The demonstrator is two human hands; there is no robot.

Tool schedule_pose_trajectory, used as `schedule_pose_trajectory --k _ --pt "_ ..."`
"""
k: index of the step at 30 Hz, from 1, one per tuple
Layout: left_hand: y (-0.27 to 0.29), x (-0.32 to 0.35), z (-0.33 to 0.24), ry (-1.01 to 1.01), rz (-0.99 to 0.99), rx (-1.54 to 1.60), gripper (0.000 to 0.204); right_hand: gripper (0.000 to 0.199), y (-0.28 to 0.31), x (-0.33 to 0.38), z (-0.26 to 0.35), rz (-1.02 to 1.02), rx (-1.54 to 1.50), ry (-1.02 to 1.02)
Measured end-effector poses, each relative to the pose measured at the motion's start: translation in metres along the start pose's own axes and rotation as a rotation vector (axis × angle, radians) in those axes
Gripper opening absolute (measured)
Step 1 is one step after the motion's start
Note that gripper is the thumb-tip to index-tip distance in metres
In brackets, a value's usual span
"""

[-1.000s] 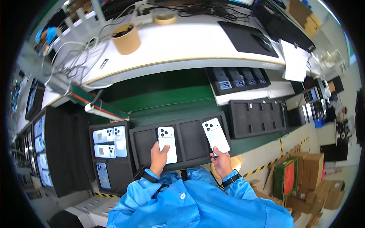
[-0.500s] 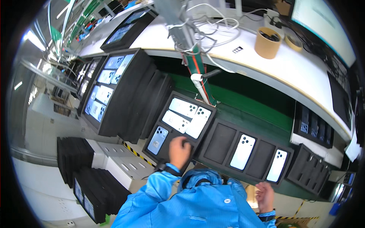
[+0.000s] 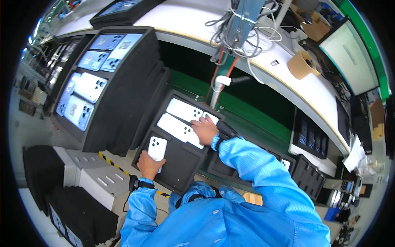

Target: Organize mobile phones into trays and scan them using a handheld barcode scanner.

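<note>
In the lower-left recess of the black foam tray [image 3: 177,158], a white phone [image 3: 158,149] lies back up, its long axis running nearly straight away from the person, camera end pointing away. The left hand [image 3: 149,165] has its thumb and fingers closed on the lower part of this phone, thumb along the right edge; the palm covers the near left corner, and whether the phone is lifted off the foam is hard to tell. The right hand [image 3: 205,131] lies over another phone [image 3: 210,117] at the tray's right side, whose long axis slants from upper right to lower left. Its camera area is hidden by the fingers, only the 2 ends show, and I cannot tell whether those fingers grip or merely rest. Left of it, 2 more phones, an upper phone [image 3: 179,108] and a lower phone [image 3: 172,124], lie roughly parallel, long axes sloping down to the right, with camera ends toward the right hand. The right sleeve [image 3: 255,162] hides most of a neighbouring tray [image 3: 220,168], leaving just part of a far phone [image 3: 285,164] in view. Writing on the monitor [image 3: 349,57] is too blurred to read, and a lower-left tray stack [image 3: 84,214] is cut off by the dark fisheye rim.
</note>
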State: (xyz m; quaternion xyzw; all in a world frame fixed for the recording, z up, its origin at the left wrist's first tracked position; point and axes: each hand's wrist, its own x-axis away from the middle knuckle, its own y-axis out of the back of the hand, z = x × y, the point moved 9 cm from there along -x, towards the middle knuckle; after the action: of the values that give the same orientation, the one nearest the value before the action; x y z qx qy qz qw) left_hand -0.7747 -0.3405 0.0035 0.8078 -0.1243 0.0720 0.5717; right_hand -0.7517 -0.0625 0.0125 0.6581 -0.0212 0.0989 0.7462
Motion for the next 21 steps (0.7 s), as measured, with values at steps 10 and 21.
schedule_pose_trajectory --k 10,21 --pt "-0.012 0.055 -0.015 0.032 0.168 1.23 0.014 0.02 0.08 0.047 0.015 -0.326 0.006 0.295" --pt "-0.094 0.104 -0.211 -0.418 0.651 1.052 0.039 0.026 -0.064 0.383 -0.054 -1.43 -2.417 -1.176"
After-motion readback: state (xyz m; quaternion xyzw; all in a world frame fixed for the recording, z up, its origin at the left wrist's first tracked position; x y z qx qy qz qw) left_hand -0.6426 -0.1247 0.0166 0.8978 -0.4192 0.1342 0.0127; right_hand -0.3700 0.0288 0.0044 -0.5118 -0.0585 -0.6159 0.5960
